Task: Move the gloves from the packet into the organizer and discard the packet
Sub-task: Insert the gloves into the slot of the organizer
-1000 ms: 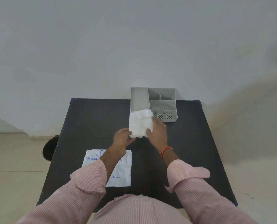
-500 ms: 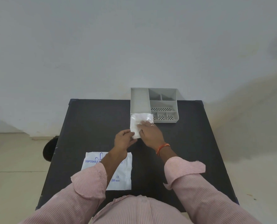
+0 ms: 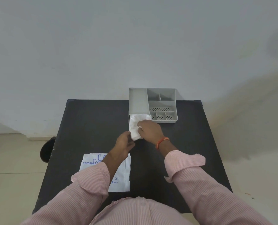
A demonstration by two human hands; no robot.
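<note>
A white folded stack of gloves (image 3: 135, 127) lies over the near end of the grey organizer's (image 3: 137, 99) long left compartment, half in and half hanging out over the table. My right hand (image 3: 149, 129) presses on the stack from the right and grips it. My left hand (image 3: 124, 142) touches the stack's near corner from below, fingers curled. The flat white packet (image 3: 122, 172) with blue "DISPOSABLE" print lies on the black table (image 3: 89, 127) at the near left, partly under my left forearm.
The organizer stands at the table's far edge against a pale wall, with several small perforated compartments (image 3: 161, 117) on its right. A dark round object (image 3: 45, 151) sits on the floor left of the table.
The glove stack has gone down and forward from above the table onto the near end of the organizer's long compartment. Both hands followed it forward.
</note>
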